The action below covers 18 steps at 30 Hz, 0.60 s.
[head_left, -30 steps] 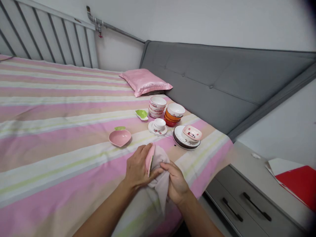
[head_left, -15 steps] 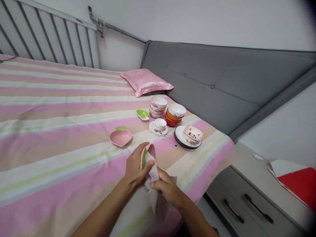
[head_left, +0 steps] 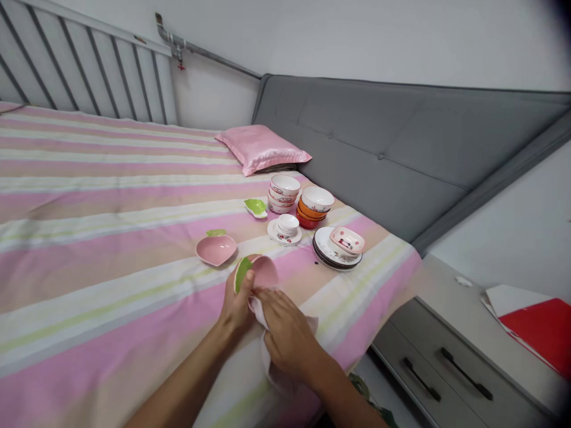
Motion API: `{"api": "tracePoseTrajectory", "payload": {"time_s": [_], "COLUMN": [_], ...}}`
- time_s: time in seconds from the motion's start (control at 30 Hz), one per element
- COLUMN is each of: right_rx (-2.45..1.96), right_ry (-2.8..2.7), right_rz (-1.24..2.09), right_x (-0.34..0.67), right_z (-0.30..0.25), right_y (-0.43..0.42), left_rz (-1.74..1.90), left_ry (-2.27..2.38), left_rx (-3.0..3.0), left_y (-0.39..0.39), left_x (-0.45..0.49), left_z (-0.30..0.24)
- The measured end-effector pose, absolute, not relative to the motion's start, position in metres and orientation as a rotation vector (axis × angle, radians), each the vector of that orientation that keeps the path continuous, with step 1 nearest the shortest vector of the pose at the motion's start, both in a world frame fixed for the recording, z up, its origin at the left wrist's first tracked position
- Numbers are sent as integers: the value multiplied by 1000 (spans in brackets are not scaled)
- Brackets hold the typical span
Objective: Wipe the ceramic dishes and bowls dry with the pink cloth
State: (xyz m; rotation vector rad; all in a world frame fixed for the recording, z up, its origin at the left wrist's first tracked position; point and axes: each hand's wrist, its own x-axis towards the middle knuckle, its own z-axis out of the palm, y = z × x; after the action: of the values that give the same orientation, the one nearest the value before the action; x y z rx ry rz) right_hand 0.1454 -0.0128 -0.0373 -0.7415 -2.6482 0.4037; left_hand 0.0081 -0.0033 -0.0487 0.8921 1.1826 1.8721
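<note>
My left hand (head_left: 236, 304) grips a pink peach-shaped dish with a green leaf (head_left: 259, 273), tilted on edge above the striped bed. My right hand (head_left: 285, 334) is closed on a pale cloth (head_left: 279, 365) that it presses against the dish's lower side. A second pink peach dish (head_left: 216, 248) lies flat on the bed just left of the held one.
Farther back sit a green leaf dish (head_left: 256, 207), a stack of white patterned bowls (head_left: 282, 192), orange bowls (head_left: 314, 209), small saucers with cups (head_left: 285, 230) and dark plates with a pink dish (head_left: 338, 246). A pink pillow (head_left: 262, 147) lies by the grey headboard (head_left: 401, 148). A grey drawer unit (head_left: 450, 362) stands at right.
The dish has turned in my left hand so its green leaf and pink inside now show. My right hand has slid with the cloth from the dish's face down to below it.
</note>
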Motion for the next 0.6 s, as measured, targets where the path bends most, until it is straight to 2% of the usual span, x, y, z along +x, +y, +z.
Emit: {"api": "tracePoseTrajectory", "payload": {"time_s": [0.4,0.6], "right_rx": [-890,-823], "right_ry": [-2644,-2634], "right_rz": [64,-42], "right_x": [152,153], "right_z": [-42,-50], "right_y": [0,9], "left_rz": [1859,1646], "left_ry": [988,971], "left_rx": [653,677], "left_y": [2,6], "left_x": [9,-5], "left_z": [-39,-45]}}
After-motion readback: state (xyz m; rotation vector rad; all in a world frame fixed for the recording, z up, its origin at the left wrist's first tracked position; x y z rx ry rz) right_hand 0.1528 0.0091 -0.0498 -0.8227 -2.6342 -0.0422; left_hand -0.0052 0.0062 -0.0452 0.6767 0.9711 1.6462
